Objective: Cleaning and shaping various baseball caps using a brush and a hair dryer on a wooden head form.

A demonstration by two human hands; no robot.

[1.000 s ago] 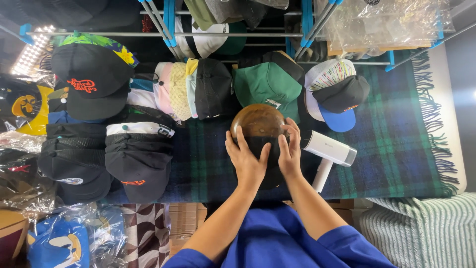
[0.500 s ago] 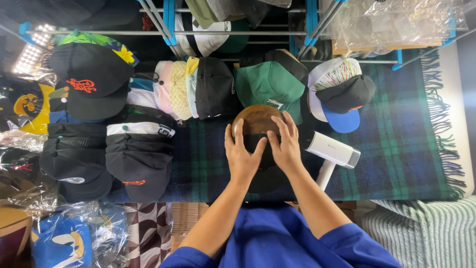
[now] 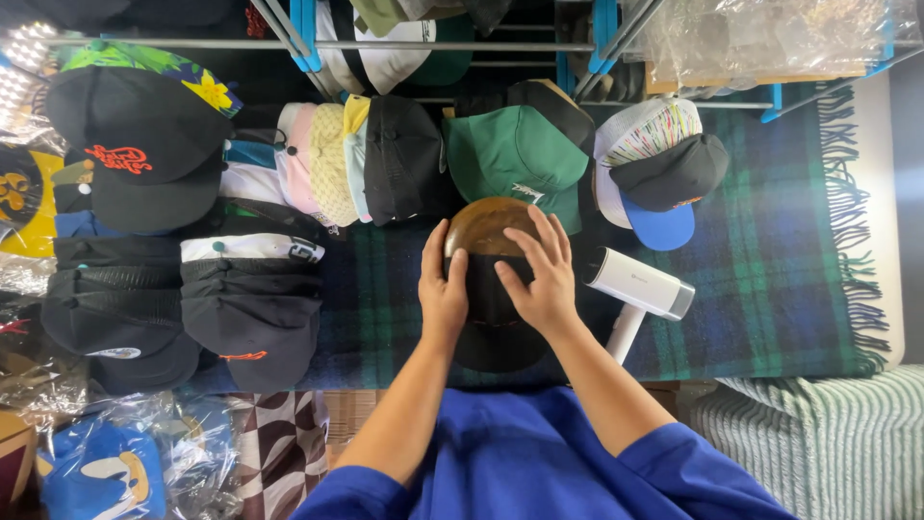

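A person in a blue top presses both hands onto a black cap [image 3: 493, 323] that sits over a rounded wooden form [image 3: 484, 221] on a dark plaid blanket [image 3: 770, 289]. The left hand [image 3: 443, 289] lies flat along the cap's left side, fingers together and thumb apart. The right hand [image 3: 542, 274] rests on the cap's right side, fingers spread across the crown. Neither hand pinches the fabric. Just right of the black cap lies a white handheld steamer [image 3: 640, 294]. Behind the black cap a green cap [image 3: 515, 154] touches the wooden form's far edge. Left of the black cap, stacks of dark caps [image 3: 250, 303] crowd the blanket.
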